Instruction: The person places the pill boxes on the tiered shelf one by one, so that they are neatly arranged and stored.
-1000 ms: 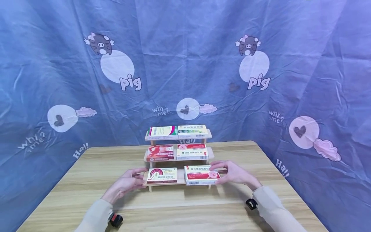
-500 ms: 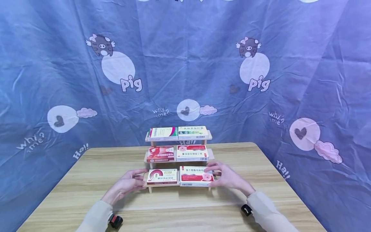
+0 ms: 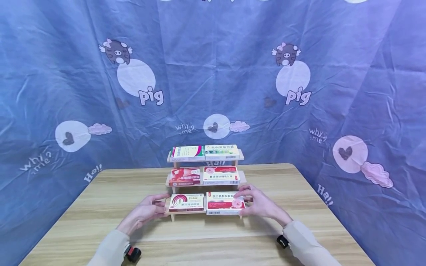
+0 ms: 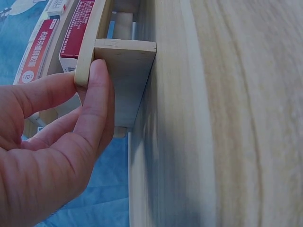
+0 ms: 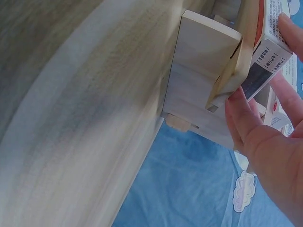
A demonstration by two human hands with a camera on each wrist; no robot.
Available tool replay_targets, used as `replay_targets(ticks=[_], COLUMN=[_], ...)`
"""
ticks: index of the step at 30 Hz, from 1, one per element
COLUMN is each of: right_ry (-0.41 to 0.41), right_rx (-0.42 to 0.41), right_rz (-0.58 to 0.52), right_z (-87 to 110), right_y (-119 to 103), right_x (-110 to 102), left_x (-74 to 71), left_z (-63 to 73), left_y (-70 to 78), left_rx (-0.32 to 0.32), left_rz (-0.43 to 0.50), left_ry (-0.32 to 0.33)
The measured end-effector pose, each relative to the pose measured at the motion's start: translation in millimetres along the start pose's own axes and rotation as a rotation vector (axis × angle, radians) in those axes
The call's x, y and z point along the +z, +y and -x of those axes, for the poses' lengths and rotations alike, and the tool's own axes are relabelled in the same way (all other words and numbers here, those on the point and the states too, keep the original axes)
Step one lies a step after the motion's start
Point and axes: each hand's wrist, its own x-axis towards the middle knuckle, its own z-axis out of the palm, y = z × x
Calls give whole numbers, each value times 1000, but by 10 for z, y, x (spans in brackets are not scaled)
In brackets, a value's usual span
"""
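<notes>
A three-tier wooden display rack (image 3: 239, 178) stands on the table with two medicine boxes on each tier. My left hand (image 3: 148, 207) pinches the left end of the bottom shelf board between thumb and fingers, as the left wrist view shows. My right hand (image 3: 261, 202) holds the right end of a red and white medicine box (image 3: 221, 204) on the bottom tier, and a fingertip also meets the shelf's end in the right wrist view. Beside that box lies a white box with red rings (image 3: 187, 202), with a narrow gap between them.
On the middle tier lie a red box (image 3: 184, 176) and a red and white box (image 3: 221, 175). The top tier carries a green and magenta box (image 3: 187, 153) and a green and white box (image 3: 222, 152). A blue printed curtain (image 3: 213, 74) hangs behind the wooden table (image 3: 199, 244).
My right hand has moved left with the red and white box, which now sits closer to its neighbour and within the bottom shelf. The left hand has kept its place.
</notes>
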Motion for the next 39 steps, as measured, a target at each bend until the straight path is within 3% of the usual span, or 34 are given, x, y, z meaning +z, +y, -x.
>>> replay_targets(ticks=[14,30,39], right_ry=[4,-16,57], right_rx=[-7,5,14], right_rz=[5,-43,20], right_z=[-30,-16,42], right_y=[0,35,41], right_x=[18,26,-110], left_x=[-4,-2,-19], left_z=[25,19,-43], left_y=[4,-43,-35], left_rx=[2,-9,12], left_rz=[5,-19,-35], left_ry=[-28,1,-45])
